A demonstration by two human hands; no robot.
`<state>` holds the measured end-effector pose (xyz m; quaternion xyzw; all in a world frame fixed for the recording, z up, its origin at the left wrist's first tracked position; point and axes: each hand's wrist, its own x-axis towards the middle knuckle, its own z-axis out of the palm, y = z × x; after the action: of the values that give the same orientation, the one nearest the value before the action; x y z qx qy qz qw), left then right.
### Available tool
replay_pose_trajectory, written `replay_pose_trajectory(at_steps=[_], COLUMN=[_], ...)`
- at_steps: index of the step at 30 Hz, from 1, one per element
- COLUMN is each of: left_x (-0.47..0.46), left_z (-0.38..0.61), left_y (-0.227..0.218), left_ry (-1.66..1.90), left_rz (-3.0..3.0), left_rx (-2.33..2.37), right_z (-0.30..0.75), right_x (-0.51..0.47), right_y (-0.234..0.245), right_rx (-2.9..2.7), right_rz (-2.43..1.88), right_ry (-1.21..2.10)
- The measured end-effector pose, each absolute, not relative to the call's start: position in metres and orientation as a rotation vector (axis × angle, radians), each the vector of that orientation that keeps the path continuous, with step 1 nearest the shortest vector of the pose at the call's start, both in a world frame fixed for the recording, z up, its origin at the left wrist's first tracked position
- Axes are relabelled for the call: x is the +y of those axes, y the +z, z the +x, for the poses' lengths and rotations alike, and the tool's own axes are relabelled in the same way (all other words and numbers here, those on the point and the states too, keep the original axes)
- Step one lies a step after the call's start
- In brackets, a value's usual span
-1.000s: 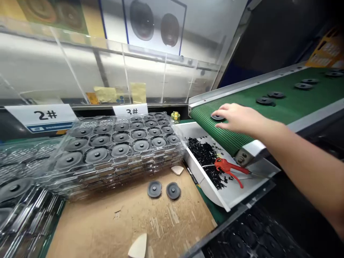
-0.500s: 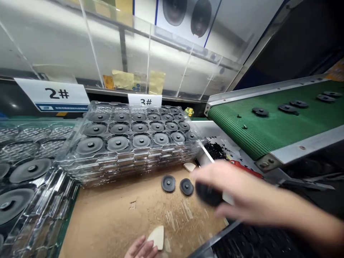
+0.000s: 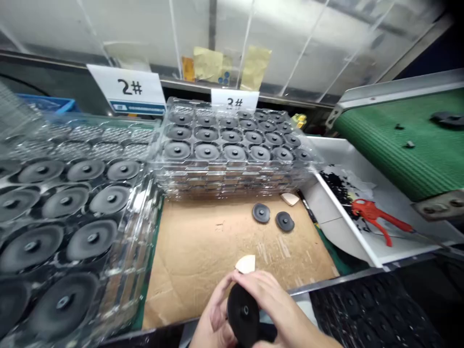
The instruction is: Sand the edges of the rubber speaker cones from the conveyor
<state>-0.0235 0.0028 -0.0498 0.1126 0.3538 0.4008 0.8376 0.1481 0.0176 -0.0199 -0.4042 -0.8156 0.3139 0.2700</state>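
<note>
L hand [image 3: 213, 321] & R hand [image 3: 277, 302] meet at btm ctr of frame, both on one matte-black round disc w/ a small raised hub [image 3: 243, 314]. Disc is tilted up, hub side to camera. L fingers curl round its left edge; R fingers clamp its top & right edge. Lower grip runs out of frame, can't tell there.

Brown cardboard sheet [image 3: 195, 241] spreads above & left of hands, mid-frame; most room to move is its left-ctr part. Its front edge runs along btm of frame, just beside the hands.

Cream wedge-shaped pad [image 3: 245, 264] sits right above the fingertips, partly hidden. Two loose dark-grey round discs [image 3: 261, 212] lie ctr-right, near each other, not touching; 2nd cream wedge [image 3: 290, 199] just above them.

In the way: stack of clear plastic trays w/ grey discs [image 3: 232, 166] along upper ctr; another clear tray stack [image 3: 123, 270] fills lower left. White bin [image 3: 348, 227] at right holds small black bits [image 3: 333, 183] & a red-handled tool [image 3: 377, 217]. Green ribbed conveyor belt [image 3: 402, 140], upper right, overhangs bin's far side.
</note>
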Motion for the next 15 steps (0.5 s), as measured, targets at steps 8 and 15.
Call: replay_pose_trajectory(at_steps=[8,15], left_x=[-0.008,-0.011], left_z=[-0.044,-0.043], left_y=[-0.034,-0.029], left_ry=[1.147,1.246], left_rz=[0.004,0.063], left_rx=[0.722,0.808], right_z=[0.17,0.153], right_x=[0.035,0.031], right_y=[-0.069,-0.075], right_rx=[-1.955,-1.995], right_rz=[-1.727,-1.462], right_ry=[0.739,0.854])
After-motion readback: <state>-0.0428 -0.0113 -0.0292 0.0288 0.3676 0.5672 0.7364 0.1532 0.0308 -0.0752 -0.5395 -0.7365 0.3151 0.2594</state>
